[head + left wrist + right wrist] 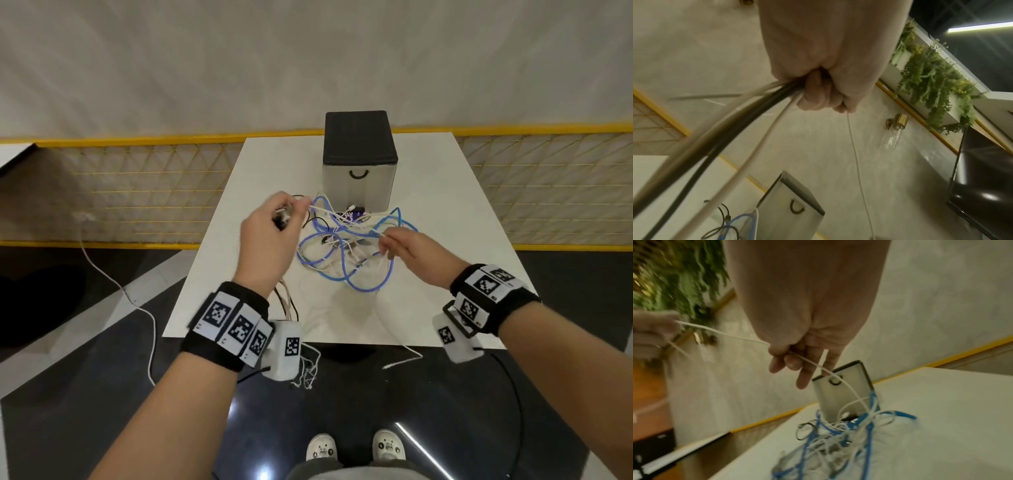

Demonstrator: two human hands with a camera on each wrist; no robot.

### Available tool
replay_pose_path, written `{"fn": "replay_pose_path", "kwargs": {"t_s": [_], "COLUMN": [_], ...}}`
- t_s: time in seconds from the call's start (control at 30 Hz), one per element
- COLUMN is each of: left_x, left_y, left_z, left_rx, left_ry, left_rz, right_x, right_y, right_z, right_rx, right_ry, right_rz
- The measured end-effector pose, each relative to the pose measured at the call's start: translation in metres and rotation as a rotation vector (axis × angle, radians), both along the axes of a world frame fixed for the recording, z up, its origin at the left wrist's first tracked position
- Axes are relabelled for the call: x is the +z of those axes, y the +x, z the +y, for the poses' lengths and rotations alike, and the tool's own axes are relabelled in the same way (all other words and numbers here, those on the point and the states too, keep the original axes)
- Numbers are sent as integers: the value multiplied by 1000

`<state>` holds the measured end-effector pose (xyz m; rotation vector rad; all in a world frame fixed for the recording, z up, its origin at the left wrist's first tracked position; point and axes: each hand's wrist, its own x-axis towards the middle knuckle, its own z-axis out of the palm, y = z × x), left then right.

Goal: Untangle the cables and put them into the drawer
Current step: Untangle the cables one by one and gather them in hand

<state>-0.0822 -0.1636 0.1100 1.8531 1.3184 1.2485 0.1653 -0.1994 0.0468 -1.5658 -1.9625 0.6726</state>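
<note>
The left hand (270, 229) is closed tight around a bunch of cables (748, 116), some white and one dark, so the ones already pulled out do not fall back into the mess. One thin white cable (342, 219) runs from that fist across to the right hand (407, 251). The right hand pinches it between thumb and finger, with the other fingers loose, most likely so the cable can slide through and come free.

The tangle (349, 253) of blue and white cables lies on the bench (445, 212), between the two hands and a little below them. It looks far from sorted, because the blue loops cross each other many times.

The drawer (358, 186) is just past the tangle, beyond both hands, and it is closed. It sits close by so the cables have a short way to go. Some cables hang off the near edge of the bench, under the left wrist
</note>
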Motion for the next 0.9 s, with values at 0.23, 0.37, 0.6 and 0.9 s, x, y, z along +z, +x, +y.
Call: {"fn": "replay_pose_path", "kwargs": {"t_s": [0.23,0.37,0.6,0.9], "left_x": [-4,-3,-4,1], "left_y": [-12,-1,30,55], "left_z": [16,12,11,21], "left_rx": [118,5,-56,-219], "left_ry": [-17,-105,-248,-112], "left_rz": [-42,-47,-26,66], "right_x": [-2,20,57,81], "right_y": [34,27,26,-14], "right_z": [40,56,85,56], "right_rx": [-175,-268,-366,17], "right_ry": [-23,-44,271,420], "right_rz": [-271,-101,23,-328]}}
